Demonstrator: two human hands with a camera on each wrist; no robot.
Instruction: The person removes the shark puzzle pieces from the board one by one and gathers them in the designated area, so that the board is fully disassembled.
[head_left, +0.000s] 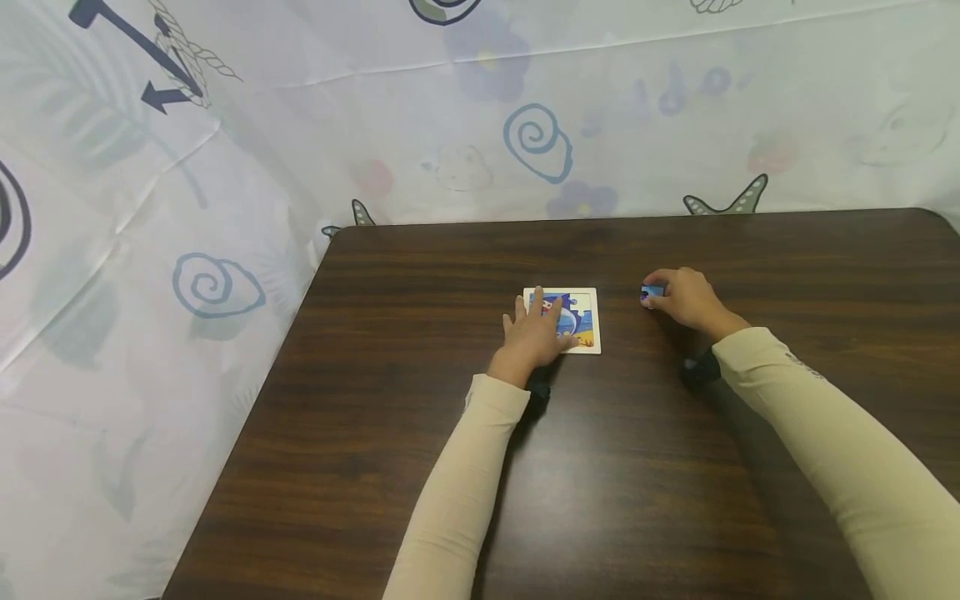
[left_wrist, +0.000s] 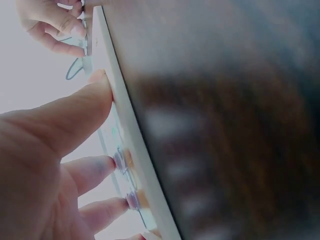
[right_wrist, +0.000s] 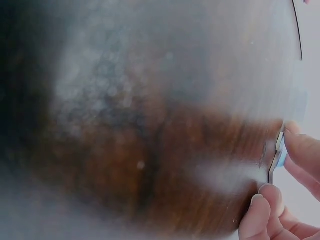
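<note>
"So, where is the framed puzzle (head_left: 586,320) lying?"
"Under the left hand (head_left: 531,337), whose fingers are resting spread, and left of the right hand (head_left: 688,297), whose fingers are pinching a blue piece (head_left: 651,292)."

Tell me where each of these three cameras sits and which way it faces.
Head: worn on the head, facing forward and down at the table and framed puzzle; both sleeves, left hand and right hand show.
Left wrist: worn there, looking low and sideways along the puzzle's edge; left fingers show close, the other hand beyond.
Right wrist: worn there, looking low across the table; right fingers show at the right edge.
Shared: head and right wrist views both show the right hand holding a puzzle piece.
</note>
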